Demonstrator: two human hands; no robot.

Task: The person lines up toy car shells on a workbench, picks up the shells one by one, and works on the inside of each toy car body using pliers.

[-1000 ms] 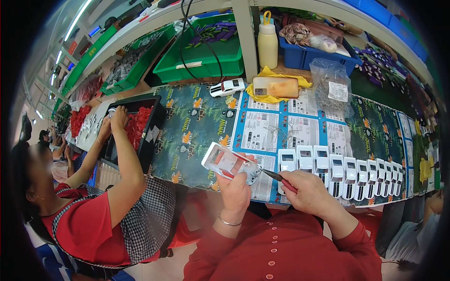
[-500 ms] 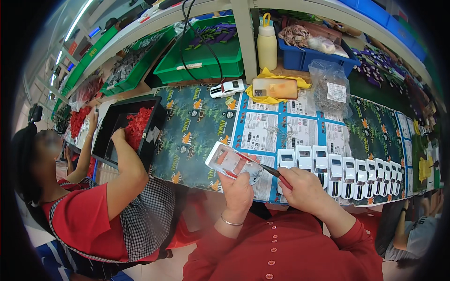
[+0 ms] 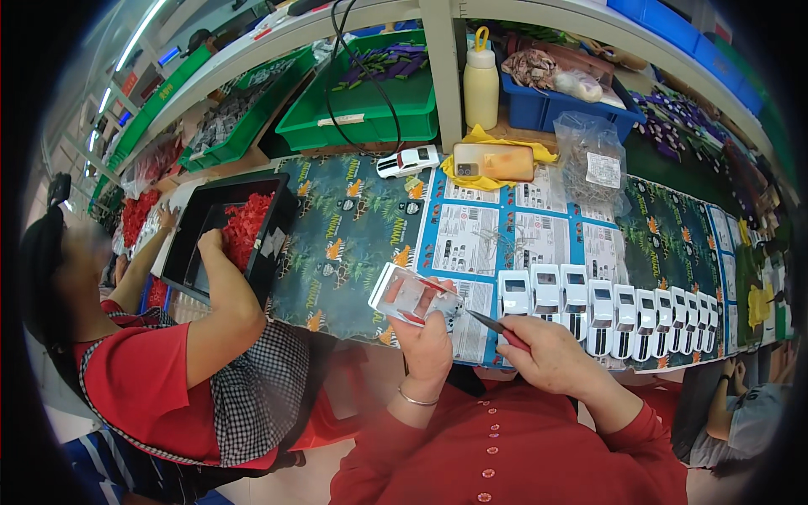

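My left hand (image 3: 429, 341) holds a clear plastic blister shell with a red and white toy car inside (image 3: 410, 296), tilted up over the table's near edge. My right hand (image 3: 555, 353) grips a small tool with a red handle and a thin metal tip (image 3: 492, 323); the tip points left at the shell's lower right corner. Just beyond my right hand, a row of several white toy cars (image 3: 614, 307) stands side by side on the printed cardboard sheets (image 3: 497, 227).
A person in red at my left reaches into a black tray (image 3: 189, 244) of red parts (image 3: 244, 223). Farther back lie a white toy car (image 3: 407, 160), a phone on a yellow cloth (image 3: 494, 162), a bag of small parts (image 3: 593, 164), a yellow bottle (image 3: 481, 80) and green bins (image 3: 362, 109).
The tool tip has stayed at the shell while both my hands shifted slightly. The neighbour's hand has moved down into the black tray.
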